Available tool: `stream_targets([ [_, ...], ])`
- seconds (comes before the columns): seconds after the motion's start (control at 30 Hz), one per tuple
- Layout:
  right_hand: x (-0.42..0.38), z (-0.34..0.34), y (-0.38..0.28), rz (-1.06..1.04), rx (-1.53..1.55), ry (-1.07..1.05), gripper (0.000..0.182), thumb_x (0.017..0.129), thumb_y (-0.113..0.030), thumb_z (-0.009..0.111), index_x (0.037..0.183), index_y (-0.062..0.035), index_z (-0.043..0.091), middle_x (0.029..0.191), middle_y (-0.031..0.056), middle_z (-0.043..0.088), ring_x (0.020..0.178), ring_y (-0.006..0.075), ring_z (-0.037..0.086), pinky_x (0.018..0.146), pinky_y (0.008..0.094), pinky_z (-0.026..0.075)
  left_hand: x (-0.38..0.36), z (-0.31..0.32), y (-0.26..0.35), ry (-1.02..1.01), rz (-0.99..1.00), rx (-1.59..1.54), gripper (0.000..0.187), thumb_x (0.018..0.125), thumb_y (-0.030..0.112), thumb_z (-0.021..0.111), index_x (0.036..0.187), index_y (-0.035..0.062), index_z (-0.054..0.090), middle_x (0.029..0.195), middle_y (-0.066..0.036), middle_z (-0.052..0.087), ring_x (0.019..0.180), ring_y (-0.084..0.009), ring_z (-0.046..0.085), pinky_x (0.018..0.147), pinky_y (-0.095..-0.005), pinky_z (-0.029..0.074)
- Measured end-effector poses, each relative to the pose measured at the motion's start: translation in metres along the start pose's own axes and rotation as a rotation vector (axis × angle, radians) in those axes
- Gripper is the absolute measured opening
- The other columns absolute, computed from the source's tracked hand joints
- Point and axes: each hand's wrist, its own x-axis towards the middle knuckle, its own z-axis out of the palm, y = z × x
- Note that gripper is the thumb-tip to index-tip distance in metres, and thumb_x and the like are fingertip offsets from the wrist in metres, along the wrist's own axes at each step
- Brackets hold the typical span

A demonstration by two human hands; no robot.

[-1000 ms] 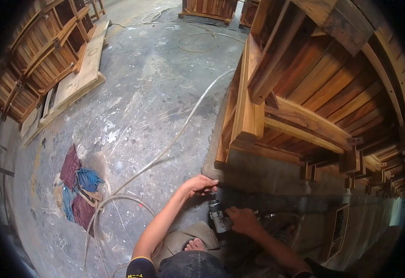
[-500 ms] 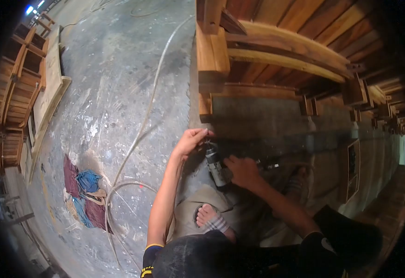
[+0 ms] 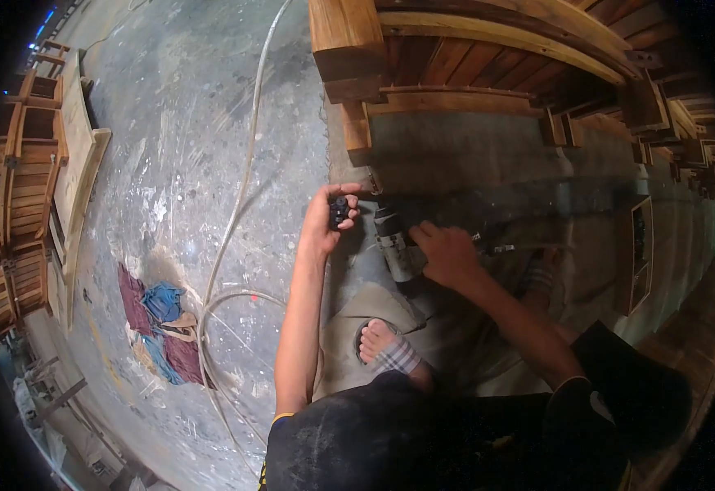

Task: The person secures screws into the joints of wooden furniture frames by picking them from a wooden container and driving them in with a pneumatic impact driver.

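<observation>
Concrete floor [image 3: 194, 123], grey and streaked with pale scuffs, lay under everything, and the person crouched on it close to a stack of wooden furniture [image 3: 456, 49] whose thick leg [image 3: 345, 37] stood near the top of the view. The left hand [image 3: 325, 225] was raised just beside the bottom of that stack, its fingers [image 3: 349, 214] curled shut round a small dark part [image 3: 339, 211], gripped between thumb and fingertips; what the part was could not be told. The right hand [image 3: 447, 254] lay over the rear of a grey cylindrical power tool [image 3: 394, 241], fingers wrapped round its body, the tool's nose pointing up toward the shadowed foot of the furniture. The tool sat just right of the left hand, the two near but apart. A pale hose [image 3: 239, 188] ran down the floor from the top of the view and looped beside a heap of red and blue rags [image 3: 157, 319], well to the left of the hands. A sandalled foot [image 3: 386, 348] rested on the floor below the tool. More wooden frames [image 3: 38, 180] were stacked along the far left edge.
</observation>
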Motion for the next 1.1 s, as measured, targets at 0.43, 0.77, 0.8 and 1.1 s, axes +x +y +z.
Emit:
stream_targets([
  [0.43,-0.010,0.004,0.002,0.001,0.002,-0.063,0.056,0.060,-0.010,0.068,0.115,-0.0085,0.056,0.099,0.0095,0.058,0.077,0.0301,0.064,0.067,0.0427,0.049,0.002,0.011,0.001,-0.020,0.018,0.086,0.025,0.093,0.022,0.053,0.102,-0.0007,0.056,0.071,-0.002,0.053,0.060,-0.0104,0.049,0.040,-0.0171,0.034],
  [0.77,-0.009,0.004,0.003,0.008,0.006,-0.082,0.055,0.060,-0.010,0.068,0.114,-0.0088,0.057,0.097,0.0088,0.058,0.077,0.0294,0.064,0.066,0.0423,0.049,0.003,0.013,0.001,-0.056,-0.052,0.213,0.022,0.093,0.021,0.052,0.098,-0.0002,0.058,0.071,-0.002,0.053,0.057,-0.0095,0.049,0.038,-0.0167,0.033],
  [0.8,-0.009,0.004,0.003,-0.001,0.001,-0.039,0.055,0.057,-0.011,0.069,0.111,-0.0098,0.057,0.094,0.0077,0.058,0.076,0.0295,0.063,0.065,0.0419,0.049,0.003,0.014,0.000,-0.055,-0.053,0.213,0.022,0.093,0.021,0.052,0.098,-0.0002,0.058,0.071,-0.002,0.053,0.057,-0.0095,0.049,0.038,-0.0167,0.033],
  [1.1,-0.010,-0.002,0.004,0.004,0.011,-0.078,0.056,0.060,-0.011,0.069,0.114,-0.0088,0.057,0.098,0.0091,0.058,0.079,0.0299,0.063,0.067,0.0415,0.048,0.013,0.008,-0.007,-0.049,-0.098,0.040,0.028,0.093,0.025,0.051,0.101,-0.0007,0.056,0.070,-0.003,0.053,0.056,-0.0101,0.049,0.037,-0.0176,0.032],
])
